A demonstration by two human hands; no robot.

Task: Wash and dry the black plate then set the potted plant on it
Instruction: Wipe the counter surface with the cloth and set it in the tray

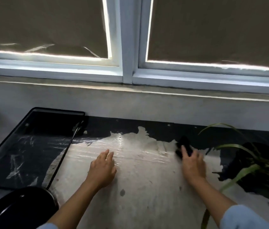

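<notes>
The black plate (pixel 23 207), glossy and round, sits at the bottom left, partly cut off by the frame edge. The potted plant (pixel 260 169) stands at the right on the table, with a dark pot and long green leaves arching left and down. My left hand (pixel 103 167) lies flat on the pale table top, fingers spread, holding nothing. My right hand (pixel 193 162) is blurred; its fingers wrap a small black object (pixel 184 144) just left of the plant. Both hands are apart from the plate and the pot.
The table (pixel 138 187) has a worn top: pale in the middle, black film peeling at the back and right. A black mesh tray (pixel 31 151) lies at the left. The wall and a window with drawn blinds (pixel 127 63) close off the back.
</notes>
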